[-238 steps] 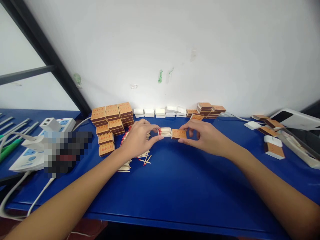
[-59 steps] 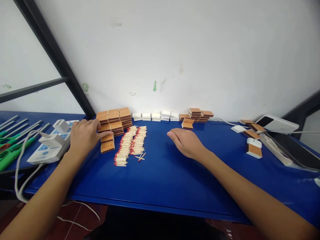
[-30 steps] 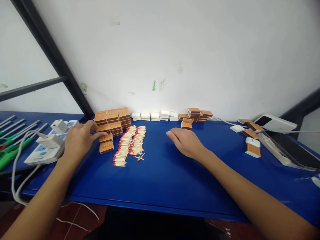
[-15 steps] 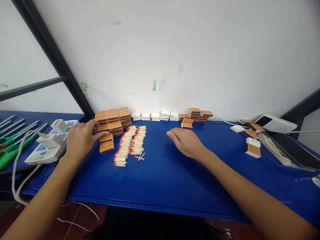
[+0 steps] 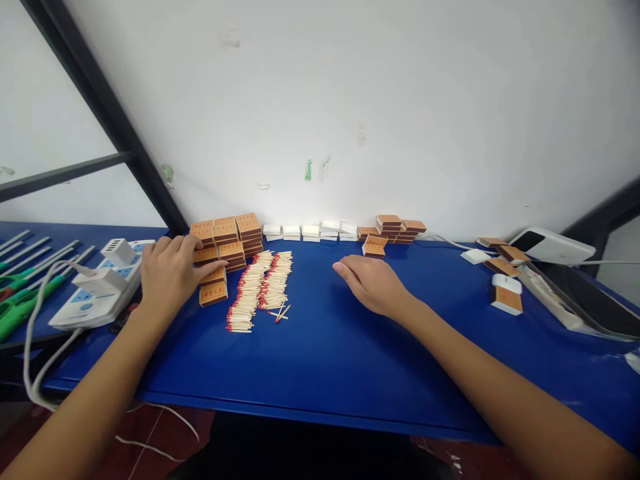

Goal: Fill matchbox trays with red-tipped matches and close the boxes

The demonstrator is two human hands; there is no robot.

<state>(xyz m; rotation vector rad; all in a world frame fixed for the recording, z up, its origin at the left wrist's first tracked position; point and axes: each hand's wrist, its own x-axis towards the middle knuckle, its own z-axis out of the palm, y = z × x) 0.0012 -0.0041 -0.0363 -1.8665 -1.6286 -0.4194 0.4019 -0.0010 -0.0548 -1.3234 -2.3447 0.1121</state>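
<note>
My left hand reaches into the stack of orange matchboxes at the back left, its thumb and fingers closed around one matchbox at the stack's near edge. Two more orange boxes lie just in front of it. A pile of red-tipped matches lies to the right of these boxes. My right hand rests flat on the blue table with its fingers stretched out and nothing in it.
White inner trays line the wall, with a smaller orange box stack beside them. White power strips and green-handled tools sit at the left. More boxes and a white device lie at the right.
Earlier both hands held a tray and sleeve at the centre. Over the last second my left hand has shifted slightly right along the stack; my right hand has stayed still.
</note>
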